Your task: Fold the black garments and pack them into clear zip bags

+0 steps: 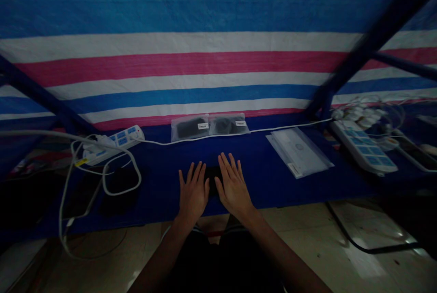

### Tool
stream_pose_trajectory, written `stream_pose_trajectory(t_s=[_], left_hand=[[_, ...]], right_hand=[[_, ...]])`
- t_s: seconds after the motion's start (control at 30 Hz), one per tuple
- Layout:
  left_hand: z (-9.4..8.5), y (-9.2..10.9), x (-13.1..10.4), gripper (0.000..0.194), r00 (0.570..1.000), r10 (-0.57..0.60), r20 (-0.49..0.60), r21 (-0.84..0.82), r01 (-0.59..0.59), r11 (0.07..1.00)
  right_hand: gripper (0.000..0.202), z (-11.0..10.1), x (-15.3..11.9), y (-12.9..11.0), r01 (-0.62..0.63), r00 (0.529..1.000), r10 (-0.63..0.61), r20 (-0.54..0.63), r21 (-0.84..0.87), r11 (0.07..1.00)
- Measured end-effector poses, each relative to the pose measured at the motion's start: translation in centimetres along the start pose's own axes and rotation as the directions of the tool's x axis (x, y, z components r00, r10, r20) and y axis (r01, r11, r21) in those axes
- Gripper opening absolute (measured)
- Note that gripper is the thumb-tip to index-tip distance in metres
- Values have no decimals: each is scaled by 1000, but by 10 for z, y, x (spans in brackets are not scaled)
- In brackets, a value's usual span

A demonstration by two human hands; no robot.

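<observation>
Both of my hands lie palm down near the front edge of the blue shelf (160, 197). My left hand (193, 191) is flat with its fingers spread, and its thumb reaches the left side of a small black flat item (213, 179). On the other side, my right hand (235, 187) rests flat with fingers stretched out, covering the item's right part. The item's kind cannot be made out in the dim light. Behind the hands lie two clear bags with dark contents and white labels, a left bag (189, 128) and a right bag (228, 125).
To the left are a power strip (124, 138), a looped white cable (139, 179) and a phone (83, 195). Clear plastic sleeves (300, 151) lie at right, beside another power strip (365, 149) with tangled cords. Striped sheeting (205, 65) hangs behind; blue metal posts (344, 69) flank it.
</observation>
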State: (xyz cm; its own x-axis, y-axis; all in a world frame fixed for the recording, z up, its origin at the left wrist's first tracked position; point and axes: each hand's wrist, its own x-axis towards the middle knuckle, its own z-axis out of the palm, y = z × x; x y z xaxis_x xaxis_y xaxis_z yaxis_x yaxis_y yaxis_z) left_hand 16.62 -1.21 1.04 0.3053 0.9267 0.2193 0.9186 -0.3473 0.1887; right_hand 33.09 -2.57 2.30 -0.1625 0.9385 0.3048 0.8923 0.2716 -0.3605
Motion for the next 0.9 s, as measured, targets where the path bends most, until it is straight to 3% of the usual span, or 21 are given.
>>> stream_pose_trajectory(t_s=[0.1,0.23,0.57,0.7,0.77,0.83,0.9], left_hand=[[-1,-1,0,51,1000,6,13,2,-6,1000],[0,-1,-1,50,1000,1,11,-9,-1,1000],[2,-2,-1,49,999,-20,-25,-63,18,998],[1,-4,0,49,998,-35,-53,-190,24,981],[-15,-1,0,45,990,-62,-127,-324,18,946],[-45,5,-6,39,972,-105,-210,-496,-13,868],[-82,10,-20,36,977,-125,-171,-673,-23,739]], right_hand=[[62,6,-2,-16,60,996,-62,59,23,998],[63,15,-4,-11,38,992,-39,122,10,999],[63,10,-6,10,-18,997,19,80,-8,1000],[63,12,-8,10,-35,998,34,48,18,999],[61,13,-8,10,-41,999,41,36,22,999],[60,13,-8,10,-43,998,42,35,22,999],[59,13,-7,10,-39,998,38,43,21,999]])
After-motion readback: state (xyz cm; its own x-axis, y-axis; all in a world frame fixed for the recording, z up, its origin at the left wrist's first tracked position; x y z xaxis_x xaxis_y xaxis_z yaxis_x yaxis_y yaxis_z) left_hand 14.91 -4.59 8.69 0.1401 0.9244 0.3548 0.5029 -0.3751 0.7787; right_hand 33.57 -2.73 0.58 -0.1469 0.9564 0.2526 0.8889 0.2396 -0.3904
